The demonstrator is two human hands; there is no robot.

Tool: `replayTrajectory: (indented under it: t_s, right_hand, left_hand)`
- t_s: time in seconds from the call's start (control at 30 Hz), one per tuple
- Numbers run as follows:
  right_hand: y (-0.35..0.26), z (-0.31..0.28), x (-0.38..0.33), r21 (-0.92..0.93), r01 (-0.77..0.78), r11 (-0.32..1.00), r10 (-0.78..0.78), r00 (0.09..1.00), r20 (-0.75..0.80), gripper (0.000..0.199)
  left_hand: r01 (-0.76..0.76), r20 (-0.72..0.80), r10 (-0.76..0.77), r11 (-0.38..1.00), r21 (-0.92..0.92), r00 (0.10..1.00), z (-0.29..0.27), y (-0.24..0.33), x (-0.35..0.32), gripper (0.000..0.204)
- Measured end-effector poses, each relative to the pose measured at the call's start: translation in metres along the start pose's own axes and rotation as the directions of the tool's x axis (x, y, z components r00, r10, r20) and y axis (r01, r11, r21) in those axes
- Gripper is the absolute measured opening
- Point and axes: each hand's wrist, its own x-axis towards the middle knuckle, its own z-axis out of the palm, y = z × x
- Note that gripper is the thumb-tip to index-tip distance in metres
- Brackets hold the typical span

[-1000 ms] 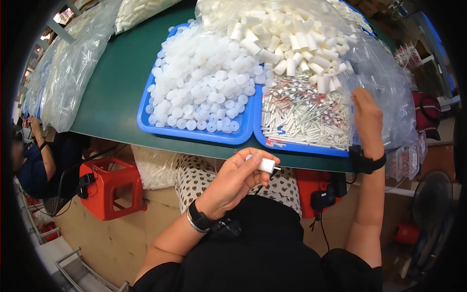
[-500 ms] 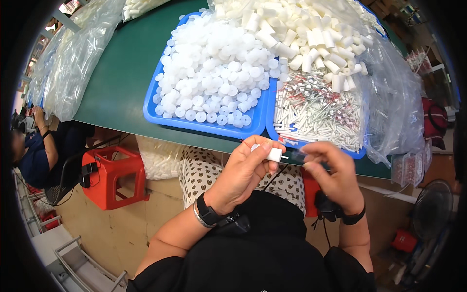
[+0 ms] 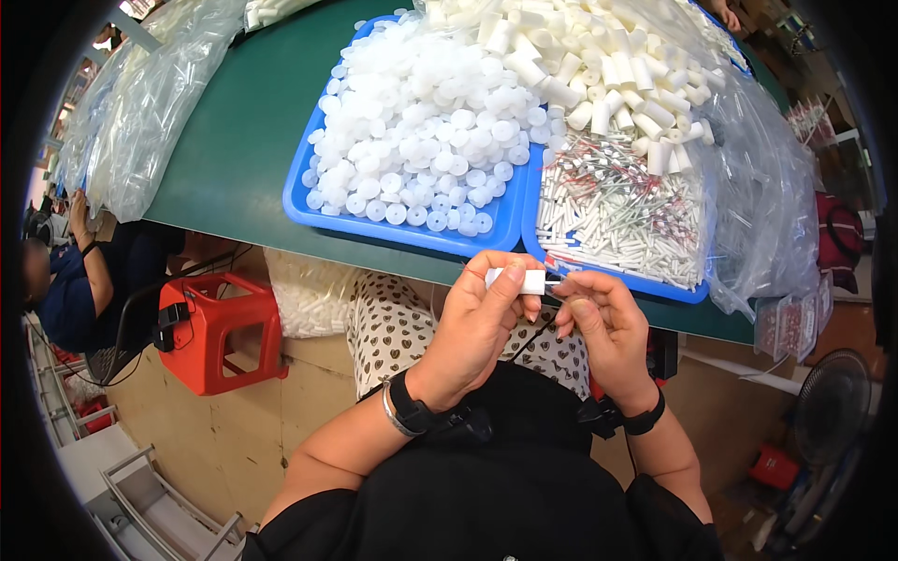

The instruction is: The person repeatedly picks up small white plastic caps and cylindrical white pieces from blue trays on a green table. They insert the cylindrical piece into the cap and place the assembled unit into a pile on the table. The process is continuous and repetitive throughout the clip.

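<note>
From the head view, my left hand [image 3: 482,323] was closed around a small white tube [image 3: 520,280], thumb and fingers pinching it just below the near edge of the green table [image 3: 234,150]; my right hand [image 3: 603,327] curled beside it, fingertips meeting the tube's right end, though what they pinched there was too small to tell; on the table, directly above the tube, sat a blue tray [image 3: 393,229] heaped with white round caps [image 3: 421,140]; to its right, touching it, a second blue tray [image 3: 608,273] held thin white sticks [image 3: 617,215] and short white cylinders [image 3: 599,65]; left of the table's edge stood a red stool [image 3: 220,327]; clear plastic bags [image 3: 150,103] lay at the table's far left.
</note>
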Motion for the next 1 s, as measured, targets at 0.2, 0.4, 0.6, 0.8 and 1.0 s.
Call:
replayTrajectory:
  t_s: [0.2, 0.4, 0.6, 0.8, 1.0]
  right_hand:
    - [0.002, 0.002, -0.003, -0.23, 0.095, 0.969, -0.096, 0.995, 0.008, 0.026]
    - [0.008, 0.01, -0.005, -0.215, 0.112, 0.97, -0.126, 0.991, -0.048, 0.024]
    - [0.015, 0.005, -0.005, -0.344, 0.281, 0.896, -0.285, 0.958, 0.041, 0.022]
    - [0.008, 0.001, 0.006, -0.523, 0.567, 0.636, -0.486, 0.821, 0.299, 0.021]
    - [0.015, 0.01, -0.006, -0.405, 0.295, 0.865, -0.246, 0.954, 0.17, 0.021]
  left_hand:
    - [0.002, -0.004, -0.002, 0.997, 0.073, 1.0, -0.003, -0.005, -0.002, 0.02]
    - [-0.299, 0.07, 0.313, 0.786, 0.541, 0.947, -0.007, -0.021, -0.004, 0.014]
    - [-0.145, 0.026, 0.153, 0.851, 0.506, 0.988, -0.013, -0.02, -0.008, 0.01]
    - [-0.009, 0.101, -0.016, 0.971, 0.237, 0.995, -0.013, -0.027, -0.009, 0.025]
    - [-0.061, 0.222, -0.004, 0.957, 0.285, 0.975, -0.01, -0.028, -0.009, 0.034]
